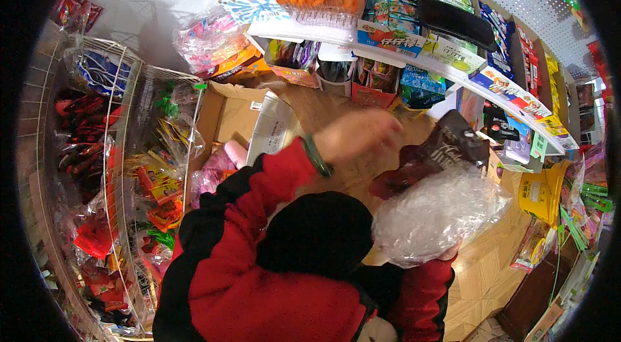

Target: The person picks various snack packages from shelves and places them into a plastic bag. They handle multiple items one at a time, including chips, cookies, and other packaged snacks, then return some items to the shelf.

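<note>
A: And the clear plastic bag (440, 216) is gripped at its lower right edge by the right hand (449, 252), most of that hand being hidden by the film!

B: Above the bag a dark brown packet (458, 138) is seen, its lower part overlapped by the crinkled plastic. Where is the left hand (362, 137) placed?

A: Raised to the left of the packet, near it, and set apart from the bag. By motion it is blurred, so whether the fingers are spread or drawn together cannot be told.

B: A green bracelet (316, 159) is worn at that wrist, just beyond the cuff of a red and black sleeve (242, 222).

A: So bag and packet are both found to the right of the left hand, with the wooden floor (482, 277) shown beneath.

B: And ahead, a curved display shelf (310, 32) is lined with small boxes; by the left forearm, an open cardboard box (226, 112) is stood.
</note>
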A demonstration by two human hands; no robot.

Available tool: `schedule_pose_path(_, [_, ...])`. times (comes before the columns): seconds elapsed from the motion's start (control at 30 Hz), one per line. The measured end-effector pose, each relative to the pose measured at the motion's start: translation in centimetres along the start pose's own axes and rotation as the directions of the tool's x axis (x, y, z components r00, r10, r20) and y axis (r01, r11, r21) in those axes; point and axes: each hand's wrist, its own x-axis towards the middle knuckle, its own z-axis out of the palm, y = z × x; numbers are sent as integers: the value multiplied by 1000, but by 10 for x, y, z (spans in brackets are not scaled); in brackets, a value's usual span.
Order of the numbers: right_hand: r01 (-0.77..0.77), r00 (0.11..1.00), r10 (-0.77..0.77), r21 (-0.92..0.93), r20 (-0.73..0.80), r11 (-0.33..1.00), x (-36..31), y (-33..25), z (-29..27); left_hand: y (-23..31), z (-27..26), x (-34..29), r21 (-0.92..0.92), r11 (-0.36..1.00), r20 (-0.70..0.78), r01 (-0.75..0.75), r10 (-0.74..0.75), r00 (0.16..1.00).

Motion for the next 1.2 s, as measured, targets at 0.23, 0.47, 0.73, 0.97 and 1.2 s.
schedule_pose_path(0.23, [45,995,-49,-46,-88,998,-6,-10,-13,-17,-241,34,686,-32,-676,727,343,652])
schedule_pose_path(0.47, [53,964,-72,-83,-256,995,-42,-16,-25,-50,-315,70,417,127,-893,900,240,380])
schedule_pose_path(0.73, [93,940,-104,-49,-326,994,-59,-23,-46,-21,-241,23,600,174,-723,781,536,437])
schedule_pose_path(0.97, [69,959,-57,33,-277,997,-47,-35,-81,72,-52,-115,764,304,-630,570,544,554])
schedule_pose_path(1.2, [-1,937,36,101,-348,995,-54,-40,-94,120,107,-178,650,739,-499,177,239,833])
